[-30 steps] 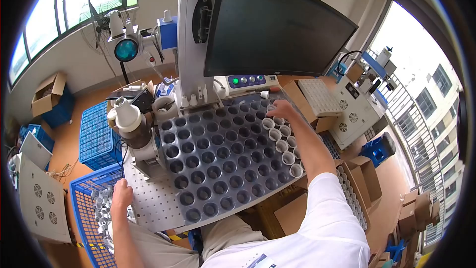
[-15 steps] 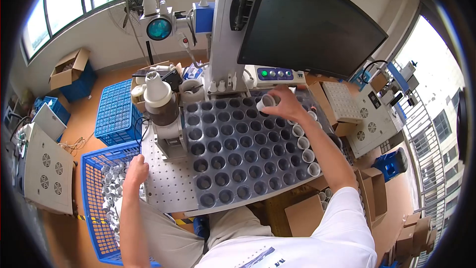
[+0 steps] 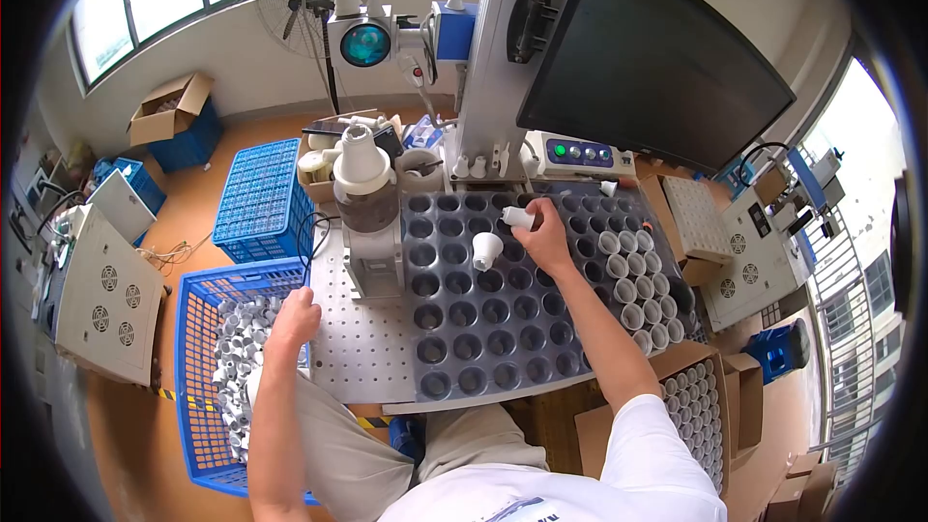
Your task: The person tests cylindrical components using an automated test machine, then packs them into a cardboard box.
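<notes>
One white fitting [image 3: 517,217], pinched by our right hand [image 3: 548,240], long axis sideways, above the dark tray [image 3: 448,332]; one second fitting [image 3: 487,249], just left of those fingers and nearer our body, right hand closer; our left hand [image 3: 298,314], fingers curled, contents unclear

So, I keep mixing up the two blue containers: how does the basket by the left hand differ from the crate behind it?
The basket is open and holds a loose heap of white parts; the crate shows a close blue grid across its top.
The basket sits right beside the left hand, while the crate stands farther back, out of its grasp.
Both are blue and to the left of the perforated plate.
</notes>
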Available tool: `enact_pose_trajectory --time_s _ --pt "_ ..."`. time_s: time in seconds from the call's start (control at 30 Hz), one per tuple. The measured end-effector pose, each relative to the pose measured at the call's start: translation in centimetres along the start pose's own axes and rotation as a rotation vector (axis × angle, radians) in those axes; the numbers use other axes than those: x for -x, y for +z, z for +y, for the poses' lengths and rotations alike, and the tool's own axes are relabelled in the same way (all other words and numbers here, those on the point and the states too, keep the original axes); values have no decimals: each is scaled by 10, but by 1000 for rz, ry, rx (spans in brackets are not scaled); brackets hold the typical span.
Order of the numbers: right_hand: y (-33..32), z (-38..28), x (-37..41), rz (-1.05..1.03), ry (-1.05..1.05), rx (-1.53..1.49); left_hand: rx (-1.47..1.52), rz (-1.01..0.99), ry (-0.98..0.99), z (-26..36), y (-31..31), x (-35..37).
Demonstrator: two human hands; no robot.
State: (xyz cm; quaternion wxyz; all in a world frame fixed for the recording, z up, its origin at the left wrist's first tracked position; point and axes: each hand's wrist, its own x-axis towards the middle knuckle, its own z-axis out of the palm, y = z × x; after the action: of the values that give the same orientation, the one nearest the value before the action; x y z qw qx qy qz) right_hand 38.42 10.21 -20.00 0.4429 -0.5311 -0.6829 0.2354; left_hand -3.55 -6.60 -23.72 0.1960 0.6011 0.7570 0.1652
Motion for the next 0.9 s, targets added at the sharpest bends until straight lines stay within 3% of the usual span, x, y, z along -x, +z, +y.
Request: enact_pose_trajectory --time_s 0.17,0.3,0.6,0.73,0.9 --pt "13 9 7 226 -46 -22 -26 -66 -71 18 -14 7" --pt "11 20 5 226 -12 -85 40 52 1 16 -10 8" --pt "11 31 2 228 26 -208 33 102 48 7 -1 6" --pt "11 36 1 223 -43 -186 26 61 25 10 -4 7" --pt "10 31 2 207 38 -257 -2 -29 -53 13 -10 6"
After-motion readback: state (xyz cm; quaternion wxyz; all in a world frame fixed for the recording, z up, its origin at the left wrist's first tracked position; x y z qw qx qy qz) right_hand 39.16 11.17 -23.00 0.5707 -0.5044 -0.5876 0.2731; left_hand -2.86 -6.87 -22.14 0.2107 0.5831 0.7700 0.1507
